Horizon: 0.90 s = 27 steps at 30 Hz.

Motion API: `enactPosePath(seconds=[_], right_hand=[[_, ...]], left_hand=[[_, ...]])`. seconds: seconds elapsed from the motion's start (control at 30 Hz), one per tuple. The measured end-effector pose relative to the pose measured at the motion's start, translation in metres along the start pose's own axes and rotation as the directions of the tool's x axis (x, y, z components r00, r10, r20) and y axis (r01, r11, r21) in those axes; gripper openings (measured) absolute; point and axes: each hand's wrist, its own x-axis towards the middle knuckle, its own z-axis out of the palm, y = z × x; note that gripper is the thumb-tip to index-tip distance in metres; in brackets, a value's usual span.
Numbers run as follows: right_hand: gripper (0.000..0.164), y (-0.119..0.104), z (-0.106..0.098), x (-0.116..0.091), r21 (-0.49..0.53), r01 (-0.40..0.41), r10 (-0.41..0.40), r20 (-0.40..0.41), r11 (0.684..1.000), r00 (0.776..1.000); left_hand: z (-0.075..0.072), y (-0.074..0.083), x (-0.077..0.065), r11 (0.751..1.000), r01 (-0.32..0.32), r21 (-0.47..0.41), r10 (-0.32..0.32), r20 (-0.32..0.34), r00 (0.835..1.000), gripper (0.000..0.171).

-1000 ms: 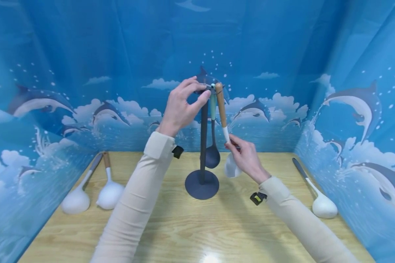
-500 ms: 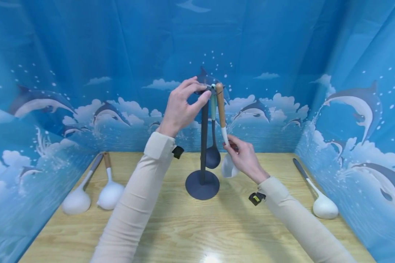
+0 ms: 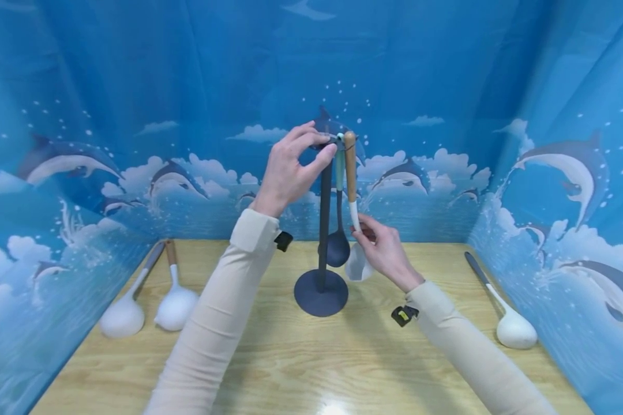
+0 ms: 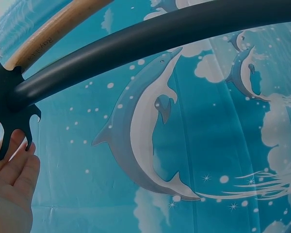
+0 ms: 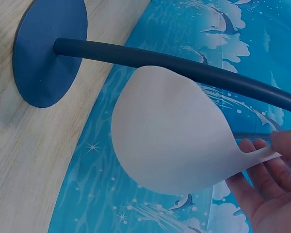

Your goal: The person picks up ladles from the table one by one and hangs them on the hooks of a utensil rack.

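Note:
My left hand (image 3: pixel 293 170) grips the hooked top of a dark utensil stand (image 3: pixel 324 219), thumb in front. In the left wrist view its fingers lie behind the stand's curved hooks (image 4: pixel 9 97). My right hand (image 3: pixel 386 251) pinches the white neck of a spatula with a wooden handle (image 3: pixel 351 173). The handle's top is at the hooks, a dark loop beside it. The broad white blade (image 5: pixel 169 131) hangs low beside the pole in the right wrist view. Behind the pole hangs a dark ladle (image 3: pixel 337 248) with a mint-green handle.
Two white ladles, one grey-handled (image 3: pixel 123 317) and one brown-handled (image 3: pixel 176 308), lie on the left of the wooden table (image 3: pixel 301 363). Another white ladle (image 3: pixel 516 329) with a dark handle lies at the right edge. A blue dolphin-print curtain (image 3: pixel 228 75) encloses the back and sides.
My right hand has shifted slightly left, bringing the spatula's blade nearer the pole and its handle more upright. My left hand keeps its grip on the stand's top.

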Motion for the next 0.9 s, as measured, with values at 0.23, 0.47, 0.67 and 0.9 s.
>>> enactPosePath(seconds=[0.23, 0.47, 0.67, 0.9], right_hand=[[0.039, 0.002, -0.002, -0.002, 0.010, -0.039, 0.039, -0.006, 0.999, 0.999], [0.037, 0.005, -0.003, -0.004, 0.015, -0.053, 0.053, 0.008, 0.998, 0.999], [0.034, 0.009, -0.005, -0.008, 0.027, -0.087, 0.086, 0.021, 0.996, 0.996], [0.032, 0.021, -0.011, -0.015, 0.017, -0.091, 0.091, 0.033, 0.996, 0.995]], left_hand=[[0.001, 0.001, 0.001, 1.000, -0.001, -0.003, 0.001, 0.002, 1.000, 0.037], [0.000, 0.000, 0.000, 1.000, 0.013, -0.005, -0.013, 0.003, 1.000, 0.037], [0.001, 0.000, 0.000, 1.000, 0.018, -0.007, -0.018, 0.007, 1.000, 0.037], [0.000, 0.001, 0.001, 1.000, 0.021, -0.014, -0.020, 0.019, 1.000, 0.037]])
